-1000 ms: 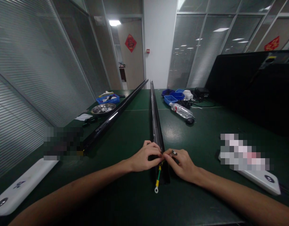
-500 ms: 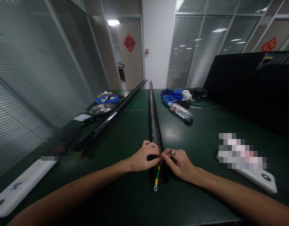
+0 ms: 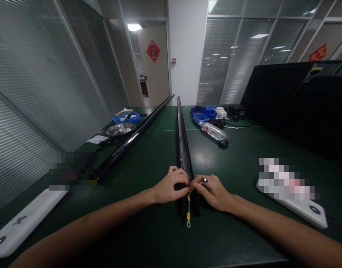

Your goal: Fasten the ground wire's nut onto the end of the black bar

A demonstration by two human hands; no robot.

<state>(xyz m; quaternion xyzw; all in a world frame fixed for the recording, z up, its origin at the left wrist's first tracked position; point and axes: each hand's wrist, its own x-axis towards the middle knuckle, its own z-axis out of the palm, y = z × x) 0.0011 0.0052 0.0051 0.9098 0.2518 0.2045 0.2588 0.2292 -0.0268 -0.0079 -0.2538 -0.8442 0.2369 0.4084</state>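
A long black channel-shaped bar (image 3: pixel 183 145) runs away from me across the green table (image 3: pixel 229 238). Over its near end, my left hand (image 3: pixel 171 186) and my right hand (image 3: pixel 211 191) meet with fingertips pinched. Between them they grip the upper end of a short green-and-yellow wire (image 3: pixel 189 204), whose ring terminal (image 3: pixel 188 224) hangs toward me. The fingers hide exactly how that upper end is held. A ring (image 3: pixel 204 179) shows on a finger of my right hand.
A second black bar (image 3: pixel 134 137) lies at the left, beside a metal dish (image 3: pixel 121 129) and a blue tray (image 3: pixel 132 119). White devices (image 3: pixel 26 223) flank both sides. Blue bins (image 3: pixel 200 118), a plastic bottle (image 3: pixel 214 131) and black screens (image 3: pixel 293 108) are at the right.
The wire's ring end has swung slightly to the right and now points more straight toward me. My right hand's fingers have turned a little; my left hand has hardly moved.
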